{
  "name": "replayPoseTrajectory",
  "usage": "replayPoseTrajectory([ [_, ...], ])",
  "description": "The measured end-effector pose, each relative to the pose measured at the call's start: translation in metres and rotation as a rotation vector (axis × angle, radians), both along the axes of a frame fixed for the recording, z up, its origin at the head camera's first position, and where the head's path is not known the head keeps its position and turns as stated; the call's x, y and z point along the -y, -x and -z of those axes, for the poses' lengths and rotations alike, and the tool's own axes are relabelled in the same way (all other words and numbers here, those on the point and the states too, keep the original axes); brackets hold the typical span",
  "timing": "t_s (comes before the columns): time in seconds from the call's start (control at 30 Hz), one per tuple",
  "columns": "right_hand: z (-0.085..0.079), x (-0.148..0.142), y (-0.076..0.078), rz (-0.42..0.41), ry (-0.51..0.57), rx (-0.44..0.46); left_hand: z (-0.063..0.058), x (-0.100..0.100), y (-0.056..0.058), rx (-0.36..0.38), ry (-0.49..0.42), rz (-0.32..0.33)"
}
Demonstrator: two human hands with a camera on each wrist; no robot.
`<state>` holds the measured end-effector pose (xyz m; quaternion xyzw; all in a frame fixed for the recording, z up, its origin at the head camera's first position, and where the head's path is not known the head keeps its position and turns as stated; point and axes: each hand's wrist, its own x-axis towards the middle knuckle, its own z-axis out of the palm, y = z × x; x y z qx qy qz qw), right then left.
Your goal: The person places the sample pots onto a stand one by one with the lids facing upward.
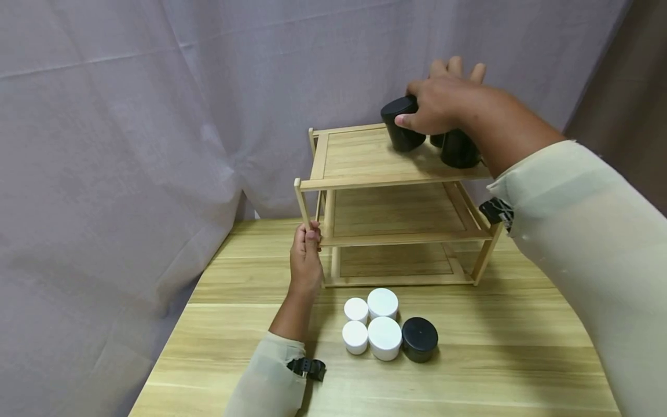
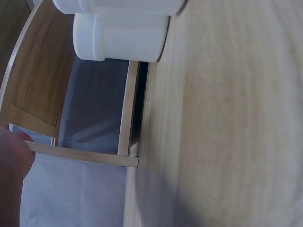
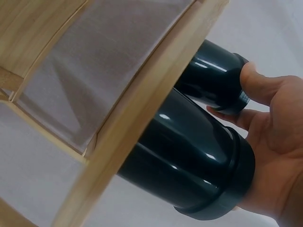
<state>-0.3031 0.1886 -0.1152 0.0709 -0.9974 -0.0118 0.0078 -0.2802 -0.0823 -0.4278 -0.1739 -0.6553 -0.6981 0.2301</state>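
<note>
A three-tier wooden rack stands on the table. My left hand grips its front left post near the middle shelf; in the left wrist view only part of this hand shows at the edge. Over the top shelf, my right hand holds a black lidded jar, which leans to the left, with the thumb on its near side. Another black jar stands at the shelf's front right, below the wrist. A third black jar is mostly hidden behind the hand. The right wrist view shows the thumb against the farther jar.
Several white lidded jars stand grouped on the table before the rack, with a short black jar at their right. A grey curtain hangs behind the table. The rack's middle shelf and bottom shelf show bare wood.
</note>
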Motion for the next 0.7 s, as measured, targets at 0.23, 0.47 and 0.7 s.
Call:
replayPoseTrajectory([
  [0.23,-0.0003,0.0042,0.0016,0.019,-0.029,0.003,-0.0003,0.0009,-0.0009,0.006,0.009,0.0],
  [0.47,-0.0018,0.0063,0.0006,0.043,-0.043,0.032,0.0001,-0.0002,-0.0002,-0.004,-0.005,0.004],
  [0.7,-0.0035,0.0036,-0.0005,0.055,-0.051,0.038,-0.0001,-0.001,0.001,-0.003,-0.01,0.007],
])
